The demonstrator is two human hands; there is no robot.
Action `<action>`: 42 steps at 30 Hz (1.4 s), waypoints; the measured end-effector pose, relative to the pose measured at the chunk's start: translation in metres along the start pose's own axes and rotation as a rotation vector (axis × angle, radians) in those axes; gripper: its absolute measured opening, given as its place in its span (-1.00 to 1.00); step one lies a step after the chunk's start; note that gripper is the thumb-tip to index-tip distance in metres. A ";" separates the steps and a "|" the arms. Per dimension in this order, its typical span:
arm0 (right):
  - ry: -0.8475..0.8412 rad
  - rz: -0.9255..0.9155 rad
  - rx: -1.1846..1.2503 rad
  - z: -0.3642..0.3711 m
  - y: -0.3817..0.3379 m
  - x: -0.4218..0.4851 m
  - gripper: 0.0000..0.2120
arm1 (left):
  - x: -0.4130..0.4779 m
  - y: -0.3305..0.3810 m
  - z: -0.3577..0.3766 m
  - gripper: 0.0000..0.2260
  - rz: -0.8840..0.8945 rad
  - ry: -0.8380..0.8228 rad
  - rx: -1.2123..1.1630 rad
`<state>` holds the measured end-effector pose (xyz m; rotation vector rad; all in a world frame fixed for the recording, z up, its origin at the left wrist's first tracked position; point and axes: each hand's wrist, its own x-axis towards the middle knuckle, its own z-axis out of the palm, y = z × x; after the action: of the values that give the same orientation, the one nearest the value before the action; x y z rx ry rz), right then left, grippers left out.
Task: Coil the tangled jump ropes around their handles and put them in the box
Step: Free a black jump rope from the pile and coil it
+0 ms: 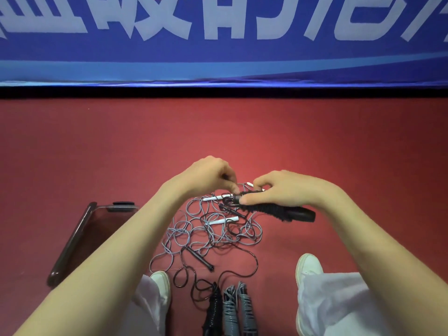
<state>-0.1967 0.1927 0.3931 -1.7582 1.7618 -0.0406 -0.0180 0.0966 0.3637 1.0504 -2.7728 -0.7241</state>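
My right hand (281, 190) grips a pair of black handles wound with black rope (278, 210), held level above the floor. At that bundle's left end my left hand (211, 175) pinches the loose rope end. Below them lies a tangle of grey and black jump ropes (213, 231) with white handles (221, 221) and a black handle (200, 259) in it. Three coiled ropes, one black (214, 306) and two grey (238, 309), lie side by side between my feet. The dark-rimmed clear box (72, 241) sits on the floor at the left, partly hidden by my left forearm.
The floor is red carpet (339, 146). A blue banner with white characters (218, 44) runs along the back. My white shoes (309, 265) and light trousers flank the coiled ropes at the bottom.
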 end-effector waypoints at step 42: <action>0.744 0.140 0.115 -0.002 0.029 0.028 -0.64 | -0.001 0.040 0.017 -0.81 -0.106 0.642 -1.321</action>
<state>-0.2210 0.1693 0.3704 -1.6367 2.3248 -0.8102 -0.0450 0.1301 0.3671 0.8275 -1.2123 -1.5119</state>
